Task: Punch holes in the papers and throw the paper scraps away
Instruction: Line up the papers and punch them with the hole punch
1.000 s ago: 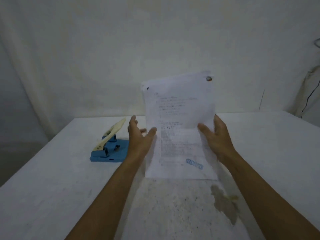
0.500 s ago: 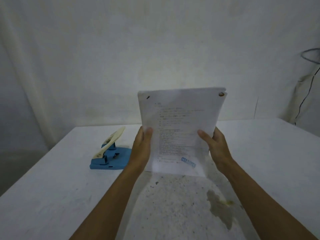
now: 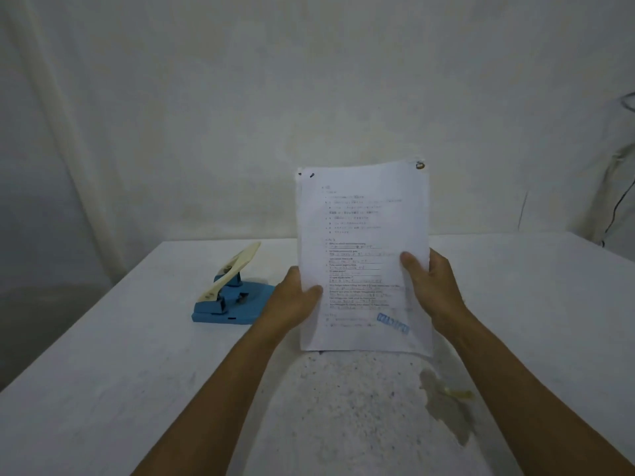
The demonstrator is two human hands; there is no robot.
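While I watch from the head camera, both hands hold a stack of papers [image 3: 364, 235] upright above the middle of the white table [image 3: 103, 389]. My left hand [image 3: 292, 304] is clamped on the stack's left edge, thumb across the front; my right hand [image 3: 433, 290] grips the right edge the same way. A hole [image 3: 420, 165] shows at the top right corner. The blue hole punch [image 3: 230, 297] sits just left of my left hand, toward the table's far left corner.
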